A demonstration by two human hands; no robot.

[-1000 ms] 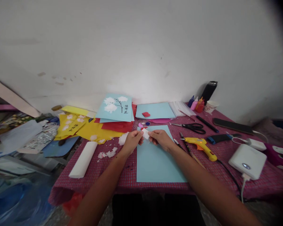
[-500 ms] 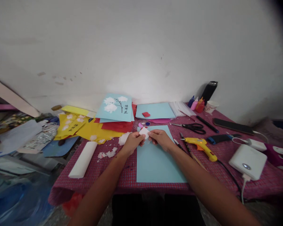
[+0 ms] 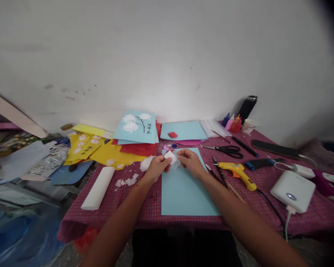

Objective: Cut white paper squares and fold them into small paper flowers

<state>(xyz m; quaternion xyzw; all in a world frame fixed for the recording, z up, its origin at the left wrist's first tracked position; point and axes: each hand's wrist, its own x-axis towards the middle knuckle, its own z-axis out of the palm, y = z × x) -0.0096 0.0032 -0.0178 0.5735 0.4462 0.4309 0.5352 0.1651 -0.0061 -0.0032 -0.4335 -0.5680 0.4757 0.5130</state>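
Between the fingers of my left hand is a small folded piece of white paper, held above the top of a light blue sheet. My right hand is just to the right of it, thumb and fingertips closed at the paper's thin, see-through edge. Torn white paper bits and a white paper roll lie to the left of the blue sheet.
Behind are a blue card with white blossoms and yellow sheets. On the right lie black-handled scissors, a yellow glue gun, a utility knife, a white power bank and paint bottles.
My right hand has shifted slightly right and up, away from the thicker white piece. My left hand has stayed in place with the paper.
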